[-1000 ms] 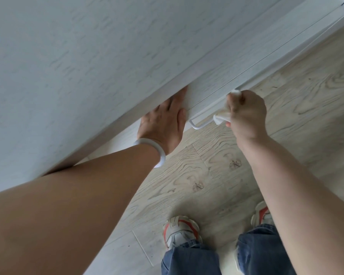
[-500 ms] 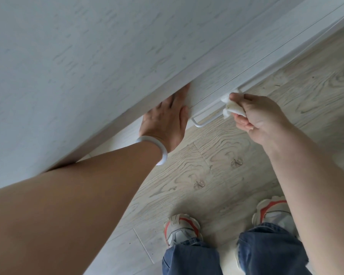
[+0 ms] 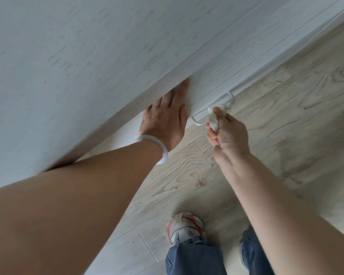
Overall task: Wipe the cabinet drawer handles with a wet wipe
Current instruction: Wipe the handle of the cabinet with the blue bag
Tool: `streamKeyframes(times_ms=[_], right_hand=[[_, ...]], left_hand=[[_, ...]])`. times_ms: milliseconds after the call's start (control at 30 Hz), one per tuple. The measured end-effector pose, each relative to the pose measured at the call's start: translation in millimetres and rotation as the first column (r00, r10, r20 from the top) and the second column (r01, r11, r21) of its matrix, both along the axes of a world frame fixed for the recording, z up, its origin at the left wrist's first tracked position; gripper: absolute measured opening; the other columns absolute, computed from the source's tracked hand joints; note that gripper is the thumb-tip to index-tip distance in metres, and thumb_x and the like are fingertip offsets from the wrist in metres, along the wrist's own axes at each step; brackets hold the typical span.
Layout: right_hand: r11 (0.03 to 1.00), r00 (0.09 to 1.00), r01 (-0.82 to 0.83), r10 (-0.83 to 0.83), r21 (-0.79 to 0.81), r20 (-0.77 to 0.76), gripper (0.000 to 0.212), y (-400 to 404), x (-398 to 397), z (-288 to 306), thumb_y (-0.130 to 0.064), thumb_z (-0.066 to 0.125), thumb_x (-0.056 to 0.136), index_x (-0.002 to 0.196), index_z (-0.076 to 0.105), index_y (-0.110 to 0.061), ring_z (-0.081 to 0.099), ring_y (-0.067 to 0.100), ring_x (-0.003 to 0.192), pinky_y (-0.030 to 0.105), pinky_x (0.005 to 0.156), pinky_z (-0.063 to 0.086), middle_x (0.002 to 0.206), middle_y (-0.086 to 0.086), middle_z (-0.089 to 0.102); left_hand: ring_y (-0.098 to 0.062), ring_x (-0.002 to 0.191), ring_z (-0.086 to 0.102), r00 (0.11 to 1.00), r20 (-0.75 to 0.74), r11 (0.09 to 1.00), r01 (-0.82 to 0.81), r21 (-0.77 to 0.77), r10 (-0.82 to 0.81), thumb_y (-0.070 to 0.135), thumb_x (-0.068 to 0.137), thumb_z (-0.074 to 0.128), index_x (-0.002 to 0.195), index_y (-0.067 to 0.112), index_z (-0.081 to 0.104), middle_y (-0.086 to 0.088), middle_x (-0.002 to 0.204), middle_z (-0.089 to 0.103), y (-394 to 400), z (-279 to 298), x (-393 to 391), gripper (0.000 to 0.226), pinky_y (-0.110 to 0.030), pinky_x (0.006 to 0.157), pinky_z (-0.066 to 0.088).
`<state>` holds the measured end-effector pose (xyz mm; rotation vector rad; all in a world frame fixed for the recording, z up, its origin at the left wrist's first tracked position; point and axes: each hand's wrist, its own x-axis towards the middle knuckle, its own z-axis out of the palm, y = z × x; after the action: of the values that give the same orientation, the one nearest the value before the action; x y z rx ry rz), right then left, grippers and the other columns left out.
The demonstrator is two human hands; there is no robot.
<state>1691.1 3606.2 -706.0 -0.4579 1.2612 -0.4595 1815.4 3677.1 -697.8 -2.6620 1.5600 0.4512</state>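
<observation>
Head view showed the right hand (image 3: 229, 133) pinching a bunched wet wipe (image 3: 213, 121) around the white bar handle (image 3: 211, 109) of the cabinet drawer (image 3: 207, 90). That bar ran diagonally, from lower left up to the right, so any wiping stroke would have had to follow that line. Just left of it, the left hand (image 3: 165, 122) lay flat, fingers straight, pressed on the drawer front.
</observation>
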Motion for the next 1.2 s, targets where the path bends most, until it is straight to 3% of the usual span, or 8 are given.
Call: streamKeyframes(times_ms=[100, 200, 400, 567, 767, 867, 1000, 1200], right_hand=[[0.998, 0.998, 0.058, -0.059, -0.041, -0.035, 0.018, -29, -14, 3, -0.021, 0.066, 0.090, 0.079, 0.065, -0.006, 0.036, 0.005, 0.035, 0.018, 0.033, 0.023, 0.054, -0.001, 0.055], [0.992, 0.990, 0.122, -0.124, -0.042, -0.067, 0.024, -35, -12, 4, -0.023, 0.064, 0.092, 0.072, 0.063, -0.010, 0.035, 0.006, 0.034, 0.020, 0.034, 0.023, 0.049, -0.002, 0.052], [0.997, 0.995, -0.065, 0.069, 0.043, -0.079, 0.020, 30, 6, 8, -0.019, 0.062, 0.093, 0.079, 0.064, -0.005, 0.046, 0.000, 0.038, 0.011, 0.035, 0.032, 0.063, 0.004, 0.052], [0.999, 0.996, 0.009, -0.013, -0.039, -0.093, 0.017, -12, -4, 7, -0.020, 0.063, 0.092, 0.084, 0.067, -0.005, 0.037, 0.003, 0.035, 0.016, 0.034, 0.025, 0.057, 0.001, 0.053], [0.954, 0.940, -0.298, 0.298, 0.025, -0.167, 0.023, 30, -2, 5, -0.018, 0.062, 0.093, 0.080, 0.066, 0.001, 0.040, 0.003, 0.032, 0.013, 0.031, 0.026, 0.056, 0.008, 0.054], [0.971, 0.970, -0.221, 0.228, 0.094, -0.081, 0.019, 27, -3, 0, -0.019, 0.068, 0.088, 0.093, 0.066, -0.002, 0.043, 0.002, 0.036, 0.014, 0.034, 0.027, 0.064, 0.007, 0.056], [0.975, 0.981, -0.178, 0.167, 0.132, 0.094, 0.007, 30, 11, -5, -0.020, 0.069, 0.087, 0.087, 0.063, -0.018, 0.036, 0.007, 0.044, 0.018, 0.045, 0.028, 0.060, -0.002, 0.057], [0.997, 0.998, -0.058, 0.058, 0.051, 0.012, 0.016, 33, 20, -7, -0.016, 0.071, 0.085, 0.082, 0.056, -0.021, 0.038, 0.008, 0.042, 0.022, 0.045, 0.028, 0.054, -0.007, 0.054]], left_hand=[[-0.023, 0.144, 0.027, 1.000, 0.020, 1.000, 0.013, 0.000, -0.013, 0.037, 0.104, 0.017, 0.156, 0.026, 0.000, 0.001, 0.160, 0.020, 0, -1, 0, 0.056, -0.042, 0.116, 0.023], [-0.023, 0.145, 0.026, 1.000, 0.013, 1.000, 0.006, 0.006, -0.007, 0.038, 0.104, 0.016, 0.156, 0.027, 0.000, 0.002, 0.161, 0.018, 0, 0, 0, 0.055, -0.041, 0.117, 0.022], [-0.024, 0.142, 0.032, 0.999, -0.044, 1.000, -0.017, 0.003, 0.017, 0.036, 0.104, 0.018, 0.156, 0.030, 0.002, 0.004, 0.161, 0.021, -1, 3, 1, 0.055, -0.043, 0.114, 0.028], [-0.025, 0.140, 0.035, 0.997, -0.067, 1.000, -0.030, 0.008, 0.030, 0.037, 0.104, 0.017, 0.155, 0.031, 0.002, 0.006, 0.159, 0.023, -1, 3, 0, 0.054, -0.045, 0.111, 0.031], [-0.024, 0.140, 0.037, 0.991, -0.116, 0.997, -0.059, 0.043, 0.064, 0.040, 0.104, 0.015, 0.154, 0.035, 0.005, 0.007, 0.157, 0.028, -1, 1, 0, 0.051, -0.045, 0.110, 0.033], [-0.022, 0.140, 0.036, 0.992, -0.113, 0.998, -0.061, 0.036, 0.065, 0.040, 0.104, 0.015, 0.154, 0.034, 0.006, 0.007, 0.157, 0.028, -1, 2, 0, 0.051, -0.044, 0.111, 0.032], [-0.022, 0.140, 0.036, 0.991, -0.116, 0.997, -0.067, 0.033, 0.070, 0.038, 0.104, 0.017, 0.154, 0.033, 0.008, 0.006, 0.156, 0.031, -1, 1, 0, 0.051, -0.043, 0.111, 0.032], [-0.018, 0.143, 0.030, 0.992, -0.109, 0.998, -0.062, 0.023, 0.064, 0.038, 0.104, 0.018, 0.155, 0.033, 0.004, 0.008, 0.159, 0.024, -1, 1, 0, 0.052, -0.039, 0.114, 0.027]])
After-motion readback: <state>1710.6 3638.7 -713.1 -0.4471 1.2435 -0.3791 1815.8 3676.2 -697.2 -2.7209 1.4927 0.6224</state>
